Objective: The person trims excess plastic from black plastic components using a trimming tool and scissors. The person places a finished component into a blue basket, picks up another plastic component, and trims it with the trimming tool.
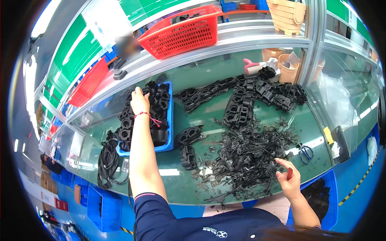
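Observation:
At the far left of the bench, my left hand (140,102) is over a blue bin (170,120) heaped with black moulded plastic parts (161,98). Its fingers curl down onto one of the parts at the bin's far side, and their tips are partly hidden. My right hand (290,184) is above the bench's near right edge, closed round a small red handle (290,173); the tool's working end does not show. Thumb and forefinger of that hand stand apart. Beside it spreads a pile of black plastic scraps (253,156). Blue-handled scissors (305,153) lie just beyond.
More black parts (241,104) are heaped mid-bench, with a separate part (188,146) nearer the bin. A black cable bundle (107,160) lies left of the bin. A red basket (181,34) rests on the rail above. A blue crate (331,197) stands below right.

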The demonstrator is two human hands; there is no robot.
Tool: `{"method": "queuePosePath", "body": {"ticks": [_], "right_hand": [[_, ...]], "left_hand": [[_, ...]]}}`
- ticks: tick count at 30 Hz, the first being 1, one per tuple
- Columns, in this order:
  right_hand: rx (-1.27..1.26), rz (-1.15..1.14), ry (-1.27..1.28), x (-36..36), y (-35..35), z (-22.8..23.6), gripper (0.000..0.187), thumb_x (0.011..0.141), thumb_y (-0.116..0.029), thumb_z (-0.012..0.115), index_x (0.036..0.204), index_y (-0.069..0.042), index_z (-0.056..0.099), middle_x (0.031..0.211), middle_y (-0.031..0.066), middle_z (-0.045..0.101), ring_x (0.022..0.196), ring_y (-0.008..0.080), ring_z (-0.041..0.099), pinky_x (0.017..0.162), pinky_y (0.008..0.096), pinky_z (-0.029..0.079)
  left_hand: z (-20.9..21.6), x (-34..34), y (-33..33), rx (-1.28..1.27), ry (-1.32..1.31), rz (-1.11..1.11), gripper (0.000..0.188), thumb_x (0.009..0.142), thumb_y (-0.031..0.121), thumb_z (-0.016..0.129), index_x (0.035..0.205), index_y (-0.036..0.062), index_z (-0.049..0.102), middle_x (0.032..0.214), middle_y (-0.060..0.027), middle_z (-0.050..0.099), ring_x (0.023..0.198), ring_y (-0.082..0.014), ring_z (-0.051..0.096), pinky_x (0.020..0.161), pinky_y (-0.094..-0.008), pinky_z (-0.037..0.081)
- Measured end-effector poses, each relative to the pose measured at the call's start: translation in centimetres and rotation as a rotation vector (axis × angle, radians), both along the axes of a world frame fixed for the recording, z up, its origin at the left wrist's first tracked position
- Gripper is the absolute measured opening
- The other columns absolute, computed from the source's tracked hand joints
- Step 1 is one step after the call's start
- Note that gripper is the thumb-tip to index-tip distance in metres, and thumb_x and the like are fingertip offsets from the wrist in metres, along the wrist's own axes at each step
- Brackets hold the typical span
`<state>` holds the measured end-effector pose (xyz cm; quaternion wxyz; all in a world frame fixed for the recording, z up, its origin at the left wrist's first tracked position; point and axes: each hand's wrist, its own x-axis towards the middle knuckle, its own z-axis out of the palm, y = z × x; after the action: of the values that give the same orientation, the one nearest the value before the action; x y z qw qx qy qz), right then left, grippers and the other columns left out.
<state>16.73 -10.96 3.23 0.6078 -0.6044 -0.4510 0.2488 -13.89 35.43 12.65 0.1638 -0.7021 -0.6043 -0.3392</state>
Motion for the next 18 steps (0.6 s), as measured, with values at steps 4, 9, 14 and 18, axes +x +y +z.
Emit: {"method": "queuePosePath", "body": {"ticks": [4,9,14,18], "right_hand": [[0.006,0.004,-0.013,0.2,-0.3,-0.3,0.042,0.074,0.01,0.057,0.114,-0.002,0.056,0.118,0.0097,0.055,0.054,-0.0016,0.032,0.045,0.015,0.027],[-0.028,-0.006,0.078,0.1,0.1,0.0,0.034,0.077,0.005,0.057,0.11,0.0,0.057,0.116,0.0111,0.056,0.057,-0.0017,0.037,0.046,0.0148,0.029],[0.137,0.087,0.028,0.5,-0.1,-0.2,0.023,0.084,-0.008,0.054,0.104,0.002,0.058,0.111,0.0151,0.057,0.072,0.0054,0.052,0.051,0.0144,0.036],[0.14,0.139,0.103,0.0,0.1,-0.5,0.02,0.087,-0.014,0.052,0.095,0.003,0.06,0.105,0.0174,0.058,0.075,0.0125,0.057,0.054,0.019,0.041]], "left_hand": [[0.4,-0.1,0.7,-0.169,0.152,-0.009,0.033,0.078,0.03,0.066,0.107,0.0164,0.059,0.133,-0.013,0.039,0.118,-0.0366,0.041,0.091,-0.0523,0.038],[1.0,2.2,-6.5,0.35,-0.036,-0.374,0.036,0.081,0.025,0.064,0.113,0.01,0.058,0.131,-0.0174,0.042,0.119,-0.0351,0.041,0.095,-0.0452,0.038],[-3.2,4.7,-19.7,-0.351,-0.18,-0.582,0.028,0.076,0.026,0.069,0.083,0.0015,0.056,0.087,-0.0139,0.058,0.073,-0.0265,0.058,0.058,-0.034,0.049],[-8.7,2.7,-22.1,-0.278,0.285,-0.213,0.065,0.066,0.051,0.071,0.1,0.0021,0.047,0.095,-0.0127,0.05,0.082,-0.0302,0.058,0.06,-0.0397,0.051]]}}
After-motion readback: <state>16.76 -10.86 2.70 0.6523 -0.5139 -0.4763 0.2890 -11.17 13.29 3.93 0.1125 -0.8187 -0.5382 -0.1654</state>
